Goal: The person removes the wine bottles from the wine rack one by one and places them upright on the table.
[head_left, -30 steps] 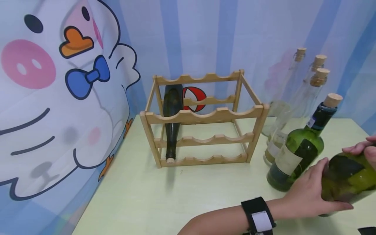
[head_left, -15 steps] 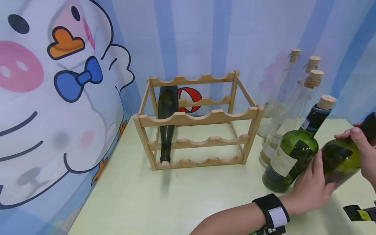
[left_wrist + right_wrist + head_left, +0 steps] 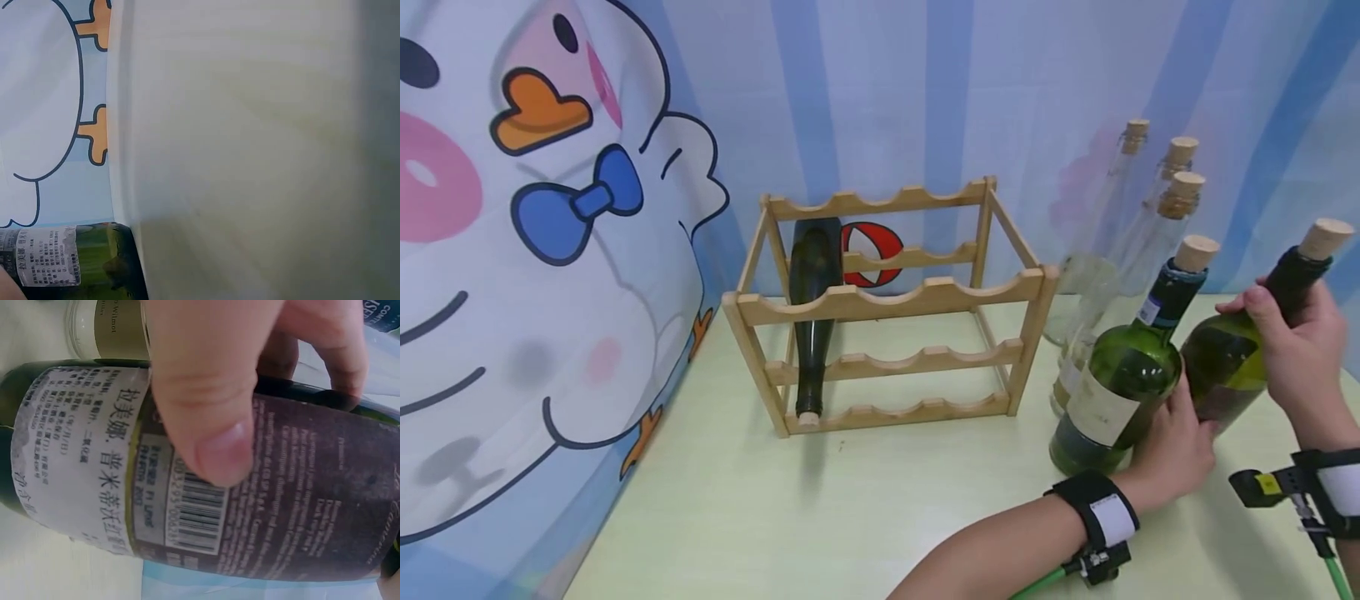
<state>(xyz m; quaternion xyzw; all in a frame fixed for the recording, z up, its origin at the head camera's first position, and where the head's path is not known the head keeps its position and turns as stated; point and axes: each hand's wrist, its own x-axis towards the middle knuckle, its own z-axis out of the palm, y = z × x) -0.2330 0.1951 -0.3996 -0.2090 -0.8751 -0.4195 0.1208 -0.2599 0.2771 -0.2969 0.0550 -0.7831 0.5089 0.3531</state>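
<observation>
A green wine bottle (image 3: pixel 1221 354) with a cork leans to the right at the far right of the head view. My right hand (image 3: pixel 1303 354) grips it round the dark neck and shoulder. Low on the same bottle, my left hand (image 3: pixel 1176 454) holds its body; the bottle's base is hidden. Just left of it stands another corked green wine bottle (image 3: pixel 1108 392) with a pale label. In the right wrist view a thumb (image 3: pixel 222 447) presses on a bottle's back label (image 3: pixel 81 469). A labelled green bottle (image 3: pixel 103 262) fills the lower left corner of the left wrist view.
A wooden wine rack (image 3: pixel 925 292) stands mid-table, with one dark bottle (image 3: pixel 815 308) lying in its left slot, cork toward the front. Several clear corked bottles (image 3: pixel 1138 242) stand right of the rack. A cartoon curtain (image 3: pixel 587 333) hangs at the left.
The held bottle has tilted more upright and its cork has come into view. My right hand now shows fully on the neck. The whole scene has shifted left in the head view.
</observation>
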